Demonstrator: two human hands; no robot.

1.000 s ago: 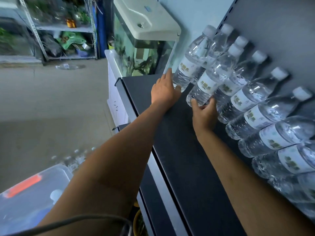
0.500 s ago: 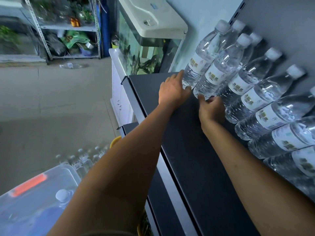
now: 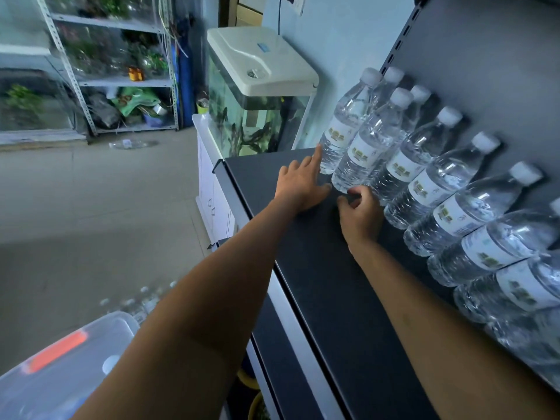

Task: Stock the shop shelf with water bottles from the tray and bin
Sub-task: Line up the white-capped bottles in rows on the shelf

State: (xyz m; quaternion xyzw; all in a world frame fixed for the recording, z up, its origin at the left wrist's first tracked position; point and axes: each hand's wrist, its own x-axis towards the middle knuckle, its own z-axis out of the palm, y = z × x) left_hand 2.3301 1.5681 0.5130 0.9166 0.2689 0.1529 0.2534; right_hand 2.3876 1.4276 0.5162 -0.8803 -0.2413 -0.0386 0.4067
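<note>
The dark shelf (image 3: 318,283) ran away from where the person stood, its grey back panel (image 3: 485,56) rising along the right. At the far end, just past the shelf's edge, stood a fish tank (image 3: 257,116) with a white lid, on a white cabinet. Down on the floor to the left sat a clear bin (image 3: 60,368) with an orange latch, and beyond it some more bottles (image 3: 142,301), too blurred to count.

The water bottles (image 3: 454,213) stood upright on the shelf in a long row against the back panel, white caps on, labels facing out. At the far end there were two more in front of the row, side by side.

The left hand (image 3: 300,184) lay flat on the shelf with its fingers straight and spread, the forefinger touching the end bottle (image 3: 339,131). The right hand (image 3: 360,213) rested just beside the base of the neighbouring bottle (image 3: 363,147), fingers curled in together with nothing in them; whether they touched that bottle I could not tell.
</note>
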